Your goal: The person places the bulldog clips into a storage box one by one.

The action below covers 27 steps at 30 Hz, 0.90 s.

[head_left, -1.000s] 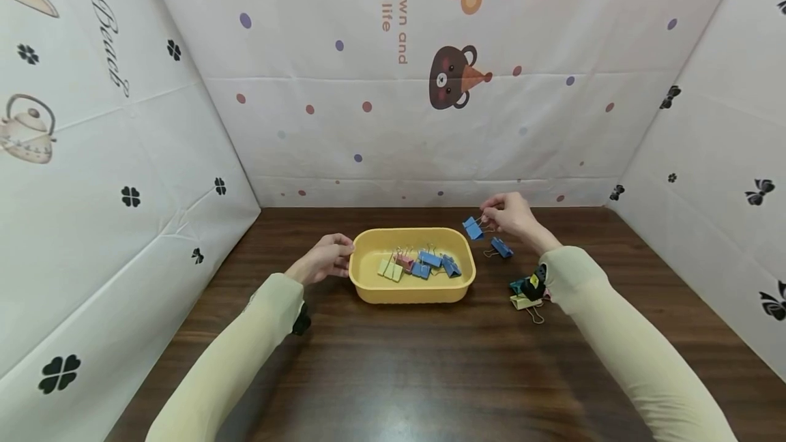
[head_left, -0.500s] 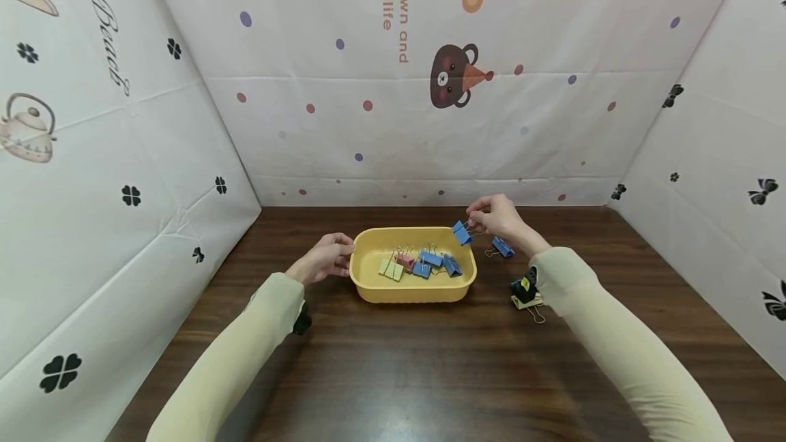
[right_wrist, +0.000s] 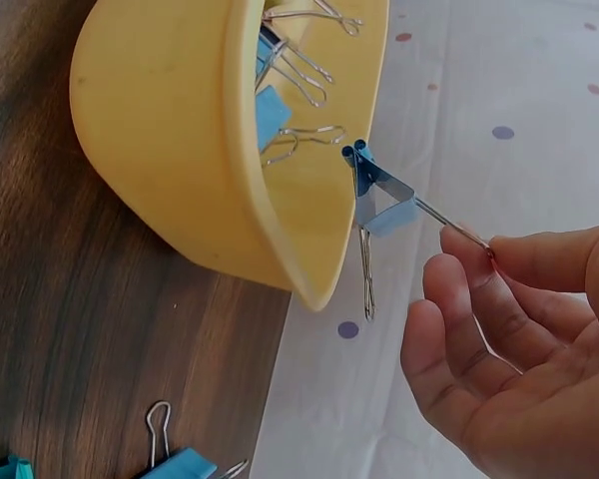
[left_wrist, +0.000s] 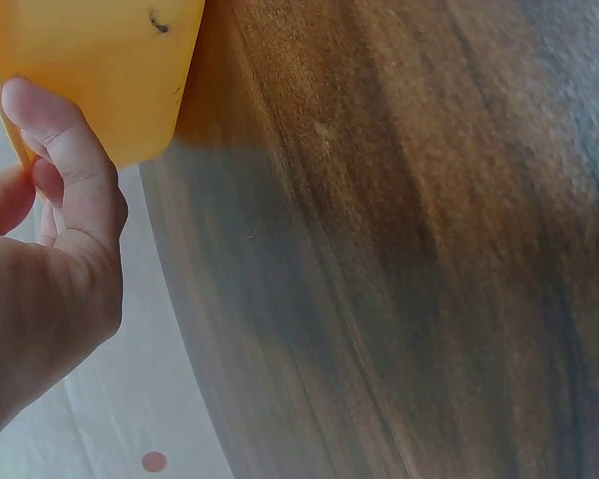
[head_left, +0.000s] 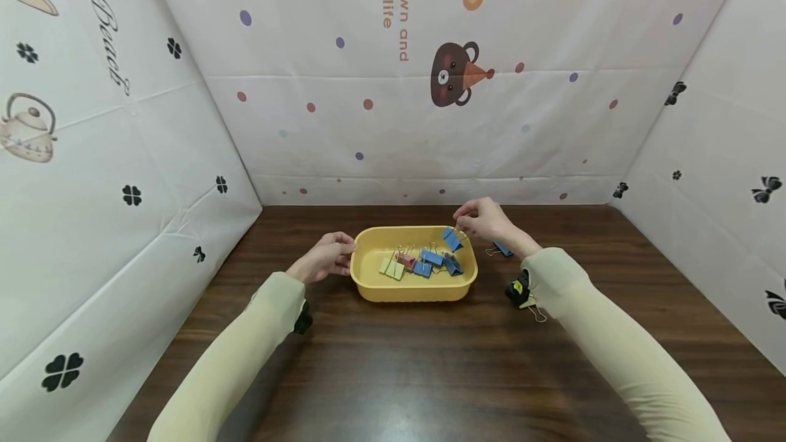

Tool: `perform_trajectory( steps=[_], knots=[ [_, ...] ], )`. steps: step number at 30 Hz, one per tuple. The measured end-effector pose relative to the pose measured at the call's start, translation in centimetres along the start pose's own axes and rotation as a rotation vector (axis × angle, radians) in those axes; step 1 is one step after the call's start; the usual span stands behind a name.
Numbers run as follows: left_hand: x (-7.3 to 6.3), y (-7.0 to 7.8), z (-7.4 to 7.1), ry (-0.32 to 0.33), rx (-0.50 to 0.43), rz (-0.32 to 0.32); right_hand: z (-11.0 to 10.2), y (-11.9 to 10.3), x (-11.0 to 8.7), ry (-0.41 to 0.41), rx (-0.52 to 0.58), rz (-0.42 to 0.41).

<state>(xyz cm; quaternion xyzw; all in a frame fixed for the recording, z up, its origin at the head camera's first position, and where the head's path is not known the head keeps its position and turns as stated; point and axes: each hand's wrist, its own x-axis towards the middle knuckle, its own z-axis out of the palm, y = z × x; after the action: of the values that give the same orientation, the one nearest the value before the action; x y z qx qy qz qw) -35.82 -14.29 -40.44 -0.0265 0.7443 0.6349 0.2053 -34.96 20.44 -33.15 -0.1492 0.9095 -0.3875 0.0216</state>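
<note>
A yellow plastic basin (head_left: 413,294) stands on the dark wooden table with several binder clips inside: blue clips (head_left: 431,258), a red clip (head_left: 406,261) and a light yellow clip (head_left: 391,269). My left hand (head_left: 327,255) pinches the basin's left rim between thumb and fingers, as the left wrist view also shows (left_wrist: 65,200). My right hand (head_left: 485,220) holds a blue binder clip (head_left: 452,239) by one wire handle, pinched between thumb and forefinger (right_wrist: 469,239). That clip hangs over the basin's back right corner, its other handle dangling.
Right of the basin, another blue binder clip (right_wrist: 185,465) lies on the table, partly hidden by my right forearm in the head view. A yellowish clip (head_left: 529,301) lies nearer, partly under the wrist camera. Patterned white sheets (head_left: 344,128) wall the table at the back and sides.
My right hand has moved left with the blue binder clip, from beside the basin to over its back right corner. My left hand has stayed at the rim.
</note>
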Motion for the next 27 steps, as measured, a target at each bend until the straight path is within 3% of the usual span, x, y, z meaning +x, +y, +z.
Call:
perform_trajectory(
  steps=[15,27],
  knots=[
    [0.1,0.1,-0.1,-0.002,0.01,0.012,1.4,-0.6,0.2,-0.039,-0.052,-0.084],
    [0.0,0.1,0.0,0.0,0.011,-0.008,2.7,-0.7,0.3,-0.083,-0.063,-0.073]
  ],
)
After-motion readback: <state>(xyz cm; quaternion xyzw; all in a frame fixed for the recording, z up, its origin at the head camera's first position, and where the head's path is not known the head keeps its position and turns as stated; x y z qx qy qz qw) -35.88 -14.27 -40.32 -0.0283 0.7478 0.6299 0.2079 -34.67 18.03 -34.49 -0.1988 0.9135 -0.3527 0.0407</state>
